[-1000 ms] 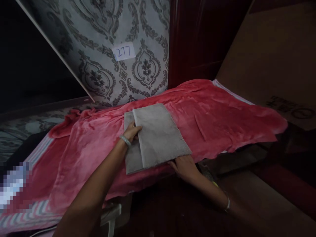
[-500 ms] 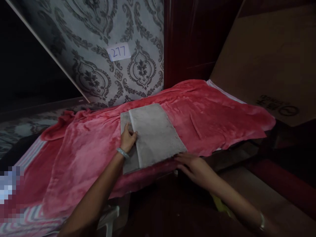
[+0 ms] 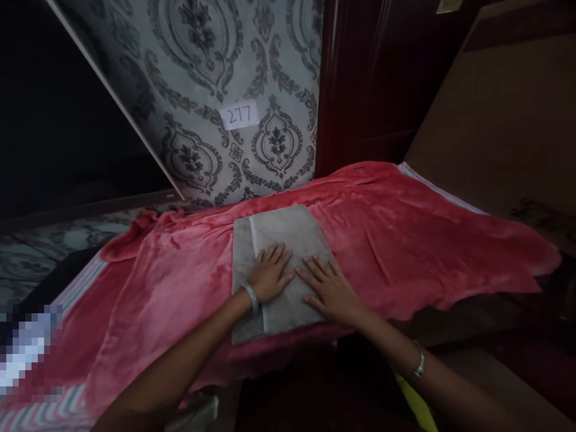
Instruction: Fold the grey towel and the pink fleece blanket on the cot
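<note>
Pixelated beyond reading: a pale blurred patch (image 3: 27, 354). Partly covered by the left hand (image 3: 269, 277) and right hand (image 3: 330, 289): the folded grey cloth (image 3: 288, 228). Mostly buried under the pink-red plush blanket (image 3: 180, 282): a striped sheet (image 3: 74, 288). Cut by the bottom edge: a yellow-green strip (image 3: 416, 408).

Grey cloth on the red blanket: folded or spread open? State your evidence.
Folded. The grey cloth shows two layers: an upper flap overlaps a lower strip visible at its left.

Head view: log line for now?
left hand: flat on grey cloth | right hand: flat on grey cloth | grey cloth: folded, on red blanket
</note>
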